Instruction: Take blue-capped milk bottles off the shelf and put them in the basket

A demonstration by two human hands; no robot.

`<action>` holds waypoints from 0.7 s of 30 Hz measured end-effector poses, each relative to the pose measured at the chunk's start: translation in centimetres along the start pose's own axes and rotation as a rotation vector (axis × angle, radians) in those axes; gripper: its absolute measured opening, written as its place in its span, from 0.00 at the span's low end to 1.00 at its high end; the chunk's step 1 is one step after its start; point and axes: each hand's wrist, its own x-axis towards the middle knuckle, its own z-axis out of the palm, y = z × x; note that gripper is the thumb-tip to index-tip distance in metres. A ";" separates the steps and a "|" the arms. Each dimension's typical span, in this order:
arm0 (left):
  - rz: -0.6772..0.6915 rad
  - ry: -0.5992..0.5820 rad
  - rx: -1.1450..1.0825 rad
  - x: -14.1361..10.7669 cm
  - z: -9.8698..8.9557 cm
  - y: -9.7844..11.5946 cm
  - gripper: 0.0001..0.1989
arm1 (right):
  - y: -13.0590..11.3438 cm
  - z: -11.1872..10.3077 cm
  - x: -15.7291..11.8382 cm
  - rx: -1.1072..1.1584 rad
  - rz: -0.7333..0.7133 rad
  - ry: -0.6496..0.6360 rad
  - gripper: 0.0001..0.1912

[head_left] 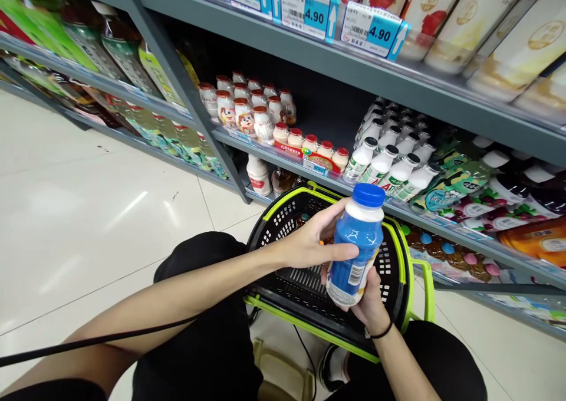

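Note:
Both hands hold one plastic bottle [359,236] with a blue cap and a blue wrap label that shows a barcode. My left hand [321,239] is closed around its upper left side, thumb across the label. Lower down, my right hand [369,301] grips the base from the right and beneath; some of its fingers are hidden behind the bottle. The bottle is nearly upright, tilted a little, above a black shopping basket [292,295] with lime-green trim. A few items lie inside the basket, mostly hidden by my arm and hands.
Ahead stands a grey shelf unit [283,29] with price tags. Small red-capped bottles [243,112], a red multipack [309,150] and white bottles with black caps [384,159] fill its middle level. Large drink bottles [119,41] stand at left. A beige stool [283,371] is below.

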 end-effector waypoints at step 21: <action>0.052 0.053 0.080 0.4 -0.2 -0.8 0.39 | -1.0 0.9 0.5 0.356 0.073 -0.357 0.54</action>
